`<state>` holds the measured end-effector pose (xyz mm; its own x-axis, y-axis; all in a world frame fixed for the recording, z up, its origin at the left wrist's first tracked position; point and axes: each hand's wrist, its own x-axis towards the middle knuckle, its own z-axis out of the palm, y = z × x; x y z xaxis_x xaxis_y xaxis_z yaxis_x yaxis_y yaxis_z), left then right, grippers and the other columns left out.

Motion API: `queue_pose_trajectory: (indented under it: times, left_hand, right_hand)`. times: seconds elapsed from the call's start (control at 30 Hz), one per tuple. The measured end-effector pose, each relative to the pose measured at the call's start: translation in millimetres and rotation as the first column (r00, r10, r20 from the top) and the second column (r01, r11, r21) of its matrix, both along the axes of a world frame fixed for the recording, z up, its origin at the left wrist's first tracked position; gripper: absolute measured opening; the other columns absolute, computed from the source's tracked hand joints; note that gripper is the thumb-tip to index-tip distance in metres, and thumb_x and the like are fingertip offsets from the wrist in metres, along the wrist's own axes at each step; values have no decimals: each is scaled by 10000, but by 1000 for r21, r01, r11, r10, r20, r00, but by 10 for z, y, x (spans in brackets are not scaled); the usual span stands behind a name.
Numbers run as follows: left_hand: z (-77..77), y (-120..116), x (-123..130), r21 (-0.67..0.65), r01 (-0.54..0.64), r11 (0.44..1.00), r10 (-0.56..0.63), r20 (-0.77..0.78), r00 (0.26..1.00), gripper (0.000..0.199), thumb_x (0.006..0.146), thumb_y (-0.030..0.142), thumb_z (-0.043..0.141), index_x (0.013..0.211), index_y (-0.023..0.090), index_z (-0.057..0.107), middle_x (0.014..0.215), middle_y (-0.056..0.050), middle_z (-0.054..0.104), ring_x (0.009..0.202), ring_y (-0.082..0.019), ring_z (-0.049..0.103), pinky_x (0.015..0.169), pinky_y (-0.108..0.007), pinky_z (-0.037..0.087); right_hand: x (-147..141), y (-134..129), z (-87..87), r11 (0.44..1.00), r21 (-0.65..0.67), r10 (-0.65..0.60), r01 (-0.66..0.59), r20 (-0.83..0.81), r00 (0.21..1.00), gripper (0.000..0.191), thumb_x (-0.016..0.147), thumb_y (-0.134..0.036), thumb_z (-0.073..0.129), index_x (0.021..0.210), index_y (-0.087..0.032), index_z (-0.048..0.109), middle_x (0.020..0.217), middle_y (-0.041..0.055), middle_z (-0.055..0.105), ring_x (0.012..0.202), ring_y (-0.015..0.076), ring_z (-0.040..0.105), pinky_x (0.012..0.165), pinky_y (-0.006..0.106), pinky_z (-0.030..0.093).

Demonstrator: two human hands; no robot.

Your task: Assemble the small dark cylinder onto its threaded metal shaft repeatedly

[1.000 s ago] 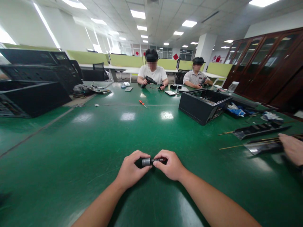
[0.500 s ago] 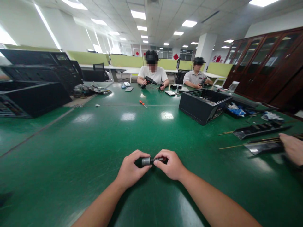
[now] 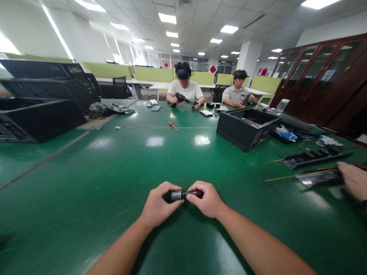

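Note:
A short grey metal cylinder (image 3: 176, 195) with a thinner dark shaft lies level just above or on the green table, in the middle near my side. My left hand (image 3: 155, 205) closes round the cylinder, thumb in front and fingers behind. From the other end, my right hand (image 3: 208, 200) pinches the thin part between thumb and fingers. A dark reddish end (image 3: 198, 193) shows inside the curl of the right hand. The exact kind of this part is too small to make out.
An orange screwdriver (image 3: 172, 125) lies further up the green table (image 3: 129, 168). A black computer case (image 3: 237, 131) stands right of it, more cases (image 3: 51, 118) at left. Another person's hand (image 3: 354, 179) rests by thin rods at right. Two people sit opposite, one holding a drill (image 3: 181, 98).
Both my hands and the metal part stay almost exactly where they were. The other person's hand at the right shifts very slightly.

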<state>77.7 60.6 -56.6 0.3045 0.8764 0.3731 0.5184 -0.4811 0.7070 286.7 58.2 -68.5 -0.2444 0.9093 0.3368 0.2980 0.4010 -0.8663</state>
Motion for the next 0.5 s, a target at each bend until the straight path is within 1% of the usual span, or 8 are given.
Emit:
queue_pose_trajectory:
  times: [0.5]
  left_hand:
    - [0, 1, 1, 6, -8, 1000, 8, 4, 1000, 219, 738, 284, 753, 942, 225, 700, 911, -29, 699, 852, -183, 654, 781, -301, 491]
  right_hand:
    - [15, 1, 22, 1000, 3, -11, 11, -15, 1000, 47, 766, -213, 687, 779, -183, 721, 692, -3, 615, 630, 130, 529, 584, 235, 398]
